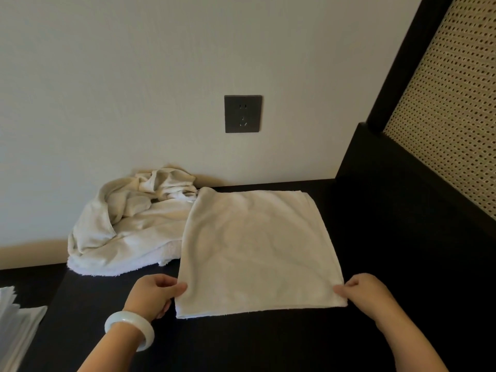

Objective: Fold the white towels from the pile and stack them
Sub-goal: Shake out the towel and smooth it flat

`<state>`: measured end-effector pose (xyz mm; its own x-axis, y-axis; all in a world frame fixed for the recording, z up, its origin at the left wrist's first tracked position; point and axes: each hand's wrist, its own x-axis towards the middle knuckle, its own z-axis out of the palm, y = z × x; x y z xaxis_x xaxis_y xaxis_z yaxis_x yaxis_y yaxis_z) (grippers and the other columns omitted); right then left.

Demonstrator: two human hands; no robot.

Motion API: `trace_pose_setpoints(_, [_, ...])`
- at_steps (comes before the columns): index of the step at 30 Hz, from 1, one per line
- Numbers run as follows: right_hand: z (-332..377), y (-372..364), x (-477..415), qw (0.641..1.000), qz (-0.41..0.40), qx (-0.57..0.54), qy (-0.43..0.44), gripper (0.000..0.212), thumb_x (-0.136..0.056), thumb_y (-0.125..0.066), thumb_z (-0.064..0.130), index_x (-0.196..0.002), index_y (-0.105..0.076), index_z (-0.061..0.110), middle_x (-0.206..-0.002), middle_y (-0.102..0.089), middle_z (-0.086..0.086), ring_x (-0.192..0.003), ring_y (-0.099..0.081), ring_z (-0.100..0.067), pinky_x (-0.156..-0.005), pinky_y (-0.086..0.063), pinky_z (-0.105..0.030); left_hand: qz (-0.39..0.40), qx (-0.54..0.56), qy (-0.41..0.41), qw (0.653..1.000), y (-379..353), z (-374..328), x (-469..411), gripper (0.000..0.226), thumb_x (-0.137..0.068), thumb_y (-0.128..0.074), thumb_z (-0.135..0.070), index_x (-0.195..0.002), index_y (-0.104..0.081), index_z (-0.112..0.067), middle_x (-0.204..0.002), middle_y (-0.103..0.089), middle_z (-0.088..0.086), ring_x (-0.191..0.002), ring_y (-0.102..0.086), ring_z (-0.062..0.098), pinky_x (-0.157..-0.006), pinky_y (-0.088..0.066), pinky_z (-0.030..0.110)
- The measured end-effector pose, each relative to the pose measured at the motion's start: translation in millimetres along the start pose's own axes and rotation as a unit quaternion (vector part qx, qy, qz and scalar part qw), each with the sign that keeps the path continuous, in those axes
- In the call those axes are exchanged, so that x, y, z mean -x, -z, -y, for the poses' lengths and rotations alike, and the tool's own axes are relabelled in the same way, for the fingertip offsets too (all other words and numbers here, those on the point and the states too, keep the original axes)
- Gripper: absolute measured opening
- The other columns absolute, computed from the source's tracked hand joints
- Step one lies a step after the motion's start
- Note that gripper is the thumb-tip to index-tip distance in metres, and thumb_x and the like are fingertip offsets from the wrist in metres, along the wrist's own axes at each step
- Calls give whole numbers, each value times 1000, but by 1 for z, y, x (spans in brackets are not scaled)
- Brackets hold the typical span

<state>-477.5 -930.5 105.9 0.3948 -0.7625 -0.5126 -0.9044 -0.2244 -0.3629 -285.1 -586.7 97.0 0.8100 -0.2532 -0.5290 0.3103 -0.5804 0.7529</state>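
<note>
A white towel [257,251] lies spread flat as a rough square on the dark table [375,264]. My left hand [153,294] pinches its near left corner, and a pale bangle sits on that wrist. My right hand [365,291] pinches the near right corner. Behind and to the left, a crumpled pile of white towels [126,226] rests against the wall, and the spread towel's far left edge overlaps it.
A dark wall socket [243,114] sits above the table's back edge. A dark bed frame with a woven cane panel [451,116] rises on the right. Folded white cloth [16,323] lies at the lower left, beside the table.
</note>
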Motion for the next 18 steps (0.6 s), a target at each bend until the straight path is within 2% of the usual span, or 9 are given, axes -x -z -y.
trace_pose_setpoints(2, [8, 2, -5, 999, -38, -13, 19, 29, -94, -62, 38, -92, -61, 9, -89, -63, -6, -75, -60, -19, -57, -44, -28, -10, -23, -5, 1000, -2, -1, 1, 10, -87, -72, -19, -88, -72, -9, -46, -50, 4, -37, -38, 14, -44, -37, 26])
trace_pose_setpoints(5, [25, -5, -8, 995, -97, -18, 35, 38, -93, -65, 35, -114, -51, 6, -105, -59, -10, -88, -60, -25, -61, -46, -31, -23, -56, -16, 998, -5, -3, 4, 10, -86, -74, -21, -86, -72, -11, -48, -54, 3, -39, -43, 13, -47, -40, 27])
trace_pose_setpoints(8, [26, -8, -10, 997, -64, 22, 48, 21, -95, -62, 30, -104, -55, 12, -92, -57, -4, -78, -57, -17, -57, -41, -29, -12, -100, -15, 995, -2, -2, 8, 14, -85, -74, -19, -83, -69, -7, -46, -54, 1, -39, -44, 13, -49, -41, 26])
trace_pose_setpoints(11, [5, 7, -11, 996, -9, 74, 43, 17, -90, -68, 27, -88, -58, 14, -88, -60, -2, -77, -57, -16, -58, -40, -27, 77, -167, 12, 983, 5, 1, 19, 17, -85, -74, -15, -78, -64, -2, -44, -54, 2, -35, -43, 14, -44, -40, 26])
trace_pose_setpoints(14, [-14, 22, -7, 996, 4, 90, 23, 20, -85, -74, 29, -86, -57, 18, -89, -61, 1, -78, -58, -13, -59, -42, -26, 163, -198, 38, 966, 9, 5, 29, 19, -88, -71, -18, -79, -67, -3, -57, -67, 4, -41, -53, 14, -42, -42, 24])
trace_pose_setpoints(15, [-16, 23, -7, 996, -14, 76, 39, 19, -84, -75, 28, -87, -58, 19, -88, -62, 1, -78, -59, -12, -60, -44, -26, 153, -184, 41, 970, 9, 6, 28, 20, -91, -68, -19, -81, -67, -1, -63, -70, 8, -44, -56, 15, -42, -43, 25])
trace_pose_setpoints(18, [-10, 17, -10, 990, -77, -6, 120, 11, -88, -71, 25, -88, -61, 20, -87, -62, 2, -77, -59, -12, -62, -47, -28, 44, -91, 26, 995, 3, 4, 15, 20, -98, -56, -12, -88, -65, 3, -71, -72, 14, -48, -60, 19, -42, -46, 27])
